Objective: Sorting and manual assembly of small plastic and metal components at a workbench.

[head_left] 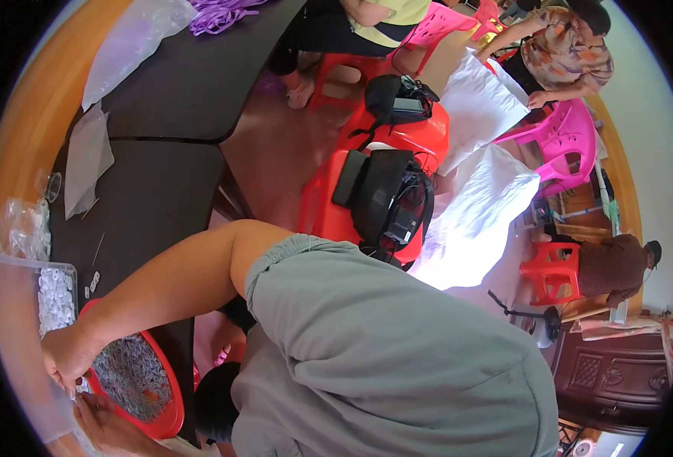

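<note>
My right hand (71, 356) reaches over a clear plastic bin at the lower left, fingers pinched together on something tiny and pale. Close below it, my left hand (109, 423) has its fingertips brought together at the same spot; what they grip is too small to name. A red basin (175, 407) sits beside both hands, filled with many thin grey metal-looking pieces (131, 373). Small white plastic pieces (56, 295) lie in the clear bin (16, 305), partly hidden by my right hand.
Dark tables (153, 183) carry loose white pieces (92, 283), thin sticks, clear plastic bags (24, 228) and purple strips (218, 14). Red stools (321, 206) with black bags (390, 198) stand behind the tables. White sacks (477, 206), a pink chair (565, 141) and other people are around.
</note>
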{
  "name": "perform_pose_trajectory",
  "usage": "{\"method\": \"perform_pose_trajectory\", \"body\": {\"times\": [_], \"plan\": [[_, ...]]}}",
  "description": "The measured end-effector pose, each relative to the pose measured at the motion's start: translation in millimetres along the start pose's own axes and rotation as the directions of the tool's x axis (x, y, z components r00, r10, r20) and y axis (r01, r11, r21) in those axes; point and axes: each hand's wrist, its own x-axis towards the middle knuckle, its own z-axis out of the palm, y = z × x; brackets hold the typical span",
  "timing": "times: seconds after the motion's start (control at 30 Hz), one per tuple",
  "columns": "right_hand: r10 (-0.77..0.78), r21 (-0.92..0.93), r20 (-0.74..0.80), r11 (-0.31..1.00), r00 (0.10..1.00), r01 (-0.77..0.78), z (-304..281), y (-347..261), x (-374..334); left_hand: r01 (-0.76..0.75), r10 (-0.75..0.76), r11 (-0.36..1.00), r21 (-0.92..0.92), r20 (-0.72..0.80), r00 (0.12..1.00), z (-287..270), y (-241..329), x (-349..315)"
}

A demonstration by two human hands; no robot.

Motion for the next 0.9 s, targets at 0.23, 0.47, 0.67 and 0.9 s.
{"method": "perform_pose_trajectory", "body": {"times": [0.23,0.47,0.67,0.9], "plan": [[-0.010,-0.013,0.062,1.000,0.998,0.011,-2,-5,-5,-0.022,0.021,0.995,-0.101,-0.011,1.000,1,-8,-3],[0.017,0.000,0.035,1.000,0.999,-0.017,4,5,1,-0.073,-0.031,0.877,-0.474,-0.208,0.978,10,36,-2],[-0.051,-0.075,0.005,0.996,0.999,0.051,6,13,4,0.214,-0.322,0.626,-0.750,0.001,0.947,3,54,-2],[0.001,-0.007,-0.001,1.000,1.000,-0.001,4,3,-5,0.010,-0.100,0.860,-0.511,-0.149,0.984,4,55,-4]]}}
